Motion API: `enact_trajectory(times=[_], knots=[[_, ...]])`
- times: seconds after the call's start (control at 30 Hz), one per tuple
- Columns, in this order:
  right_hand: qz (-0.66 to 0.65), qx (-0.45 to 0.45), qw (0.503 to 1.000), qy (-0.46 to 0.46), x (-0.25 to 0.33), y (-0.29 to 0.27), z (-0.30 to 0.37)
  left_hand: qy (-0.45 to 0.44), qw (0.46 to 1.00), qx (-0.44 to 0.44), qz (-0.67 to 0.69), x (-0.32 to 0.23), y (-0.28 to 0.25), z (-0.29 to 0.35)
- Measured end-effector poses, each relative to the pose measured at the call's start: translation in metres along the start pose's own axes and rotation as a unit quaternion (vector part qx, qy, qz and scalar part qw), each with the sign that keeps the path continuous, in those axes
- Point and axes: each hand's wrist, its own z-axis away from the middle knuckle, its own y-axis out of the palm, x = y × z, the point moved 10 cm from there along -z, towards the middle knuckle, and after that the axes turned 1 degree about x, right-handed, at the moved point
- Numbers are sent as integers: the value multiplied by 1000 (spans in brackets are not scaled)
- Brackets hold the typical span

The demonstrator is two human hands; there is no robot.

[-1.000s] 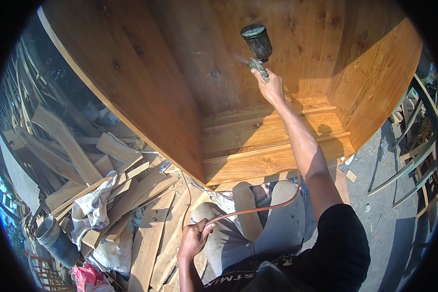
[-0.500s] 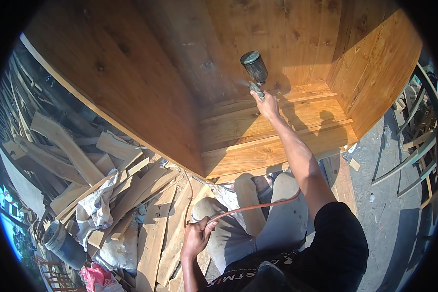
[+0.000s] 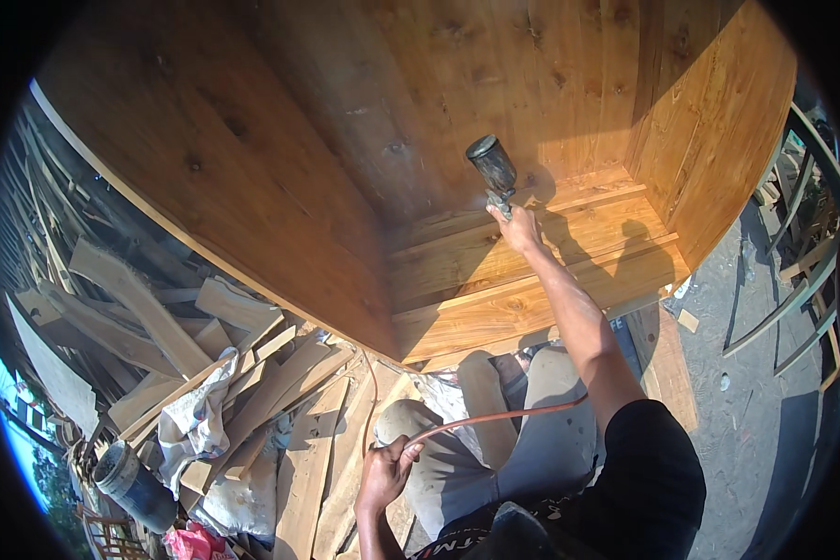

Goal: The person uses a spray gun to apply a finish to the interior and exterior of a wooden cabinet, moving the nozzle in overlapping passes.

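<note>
My right hand (image 3: 518, 229) is closed around the grip of a spray gun (image 3: 500, 201), whose dark cup (image 3: 491, 164) sits on top and tilts to the left. The gun is inside a large wooden cabinet (image 3: 532, 301), above its ledge and in front of the back panel. A faint haze hangs to the left of the nozzle. Low in front of my body, my left hand (image 3: 384, 474) is closed on a reddish air hose (image 3: 495, 415). That hose runs across my knees toward my right arm, and another length drops from my left hand toward the cabinet's lower edge.
Offcut boards (image 3: 140, 303) lie heaped to the left, with a white cloth (image 3: 196, 425) over them. A dark bucket (image 3: 135, 485) and a pink bag (image 3: 194, 541) are at lower left. Curved strips (image 3: 793, 303) stand at right beside the grey ground (image 3: 737, 401).
My right hand and the spray gun have moved slightly lower in the picture, and the cup tilts more to the left. The spray haze looks fainter. My left hand keeps hold of the hose.
</note>
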Motion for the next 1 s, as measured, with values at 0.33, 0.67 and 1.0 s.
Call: enact_trajectory(times=[0.33, 0.67, 1.0], knots=[[-52, -102, 983, -141, 125, -119, -31, 58, 998, 5, -30, -17, 10, -19], [-164, -169, 950, -203, 192, -171, -24, 18, 1000, 17, -7, -18, 8, -18], [-113, -147, 979, -90, 52, -147, -23, 15, 1000, 20, 0, -19, 10, -17]])
